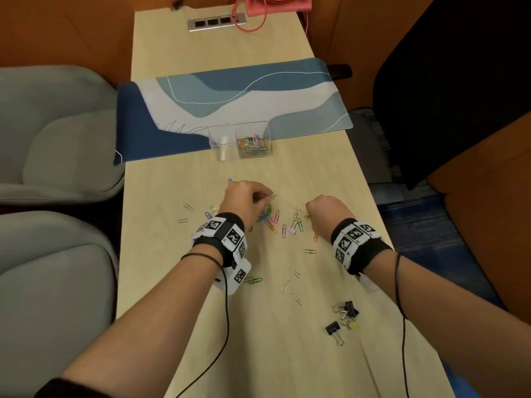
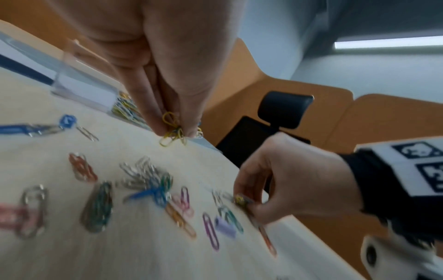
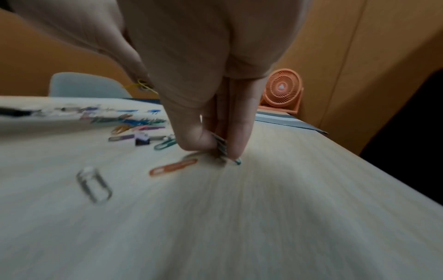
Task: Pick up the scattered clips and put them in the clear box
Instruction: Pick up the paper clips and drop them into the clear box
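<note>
Several coloured and silver paper clips (image 1: 275, 222) lie scattered across the pale wooden table (image 1: 178, 254). The clear box (image 1: 240, 143) stands further back on the mat's near edge, with clips heaped in its right half. My left hand (image 1: 253, 196) hovers over the pile and pinches a small bunch of yellow clips (image 2: 171, 130) between thumb and fingertips. My right hand (image 1: 321, 209) is to its right, fingertips down on the table, pinching a few clips (image 3: 221, 146). An orange clip (image 3: 173, 167) and a silver clip (image 3: 94, 186) lie by the right hand.
A blue-and-white desk mat (image 1: 230, 101) crosses the table behind the box. Black binder clips (image 1: 344, 317) sit near the front right. A pink fan (image 1: 275, 4) and a socket strip (image 1: 217, 21) are at the far end. Grey chairs (image 1: 57, 133) stand left.
</note>
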Demonstrator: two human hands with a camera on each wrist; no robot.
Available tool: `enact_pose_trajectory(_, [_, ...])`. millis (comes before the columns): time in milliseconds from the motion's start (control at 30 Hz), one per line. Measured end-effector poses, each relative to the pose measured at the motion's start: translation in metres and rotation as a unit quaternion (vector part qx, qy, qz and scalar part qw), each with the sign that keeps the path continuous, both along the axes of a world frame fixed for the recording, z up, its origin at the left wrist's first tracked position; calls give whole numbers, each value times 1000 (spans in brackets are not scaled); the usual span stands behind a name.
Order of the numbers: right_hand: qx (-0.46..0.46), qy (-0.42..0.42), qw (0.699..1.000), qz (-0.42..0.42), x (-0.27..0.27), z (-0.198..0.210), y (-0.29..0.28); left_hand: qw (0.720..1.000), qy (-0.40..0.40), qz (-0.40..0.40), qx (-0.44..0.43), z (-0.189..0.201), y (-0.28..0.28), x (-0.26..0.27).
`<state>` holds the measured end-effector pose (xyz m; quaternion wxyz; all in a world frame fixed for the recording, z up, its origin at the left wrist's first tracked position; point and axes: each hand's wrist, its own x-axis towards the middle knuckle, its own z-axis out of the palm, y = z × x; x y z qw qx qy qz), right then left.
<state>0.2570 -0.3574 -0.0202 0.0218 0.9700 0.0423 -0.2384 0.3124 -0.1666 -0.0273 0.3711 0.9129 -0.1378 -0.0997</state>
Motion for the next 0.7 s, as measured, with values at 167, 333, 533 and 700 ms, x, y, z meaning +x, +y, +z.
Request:
enact_pose_trajectory(167, [225,-12,948,-227,14,8,-16,995,-48,55,-70,19,17,19])
enact_pose_trajectory(333, [439,-20,837,-326,33,39,-14,990,-97,69,-81,37,24,46])
enact_pose_trajectory(533, [562,-98,756,-320,80,80,-7,977,-101,121,-147,38,9,95])
enact_pose_trajectory(700, [628,-152,688,-331,113,89,-2,978,-104,106,-148,33,-5,128])
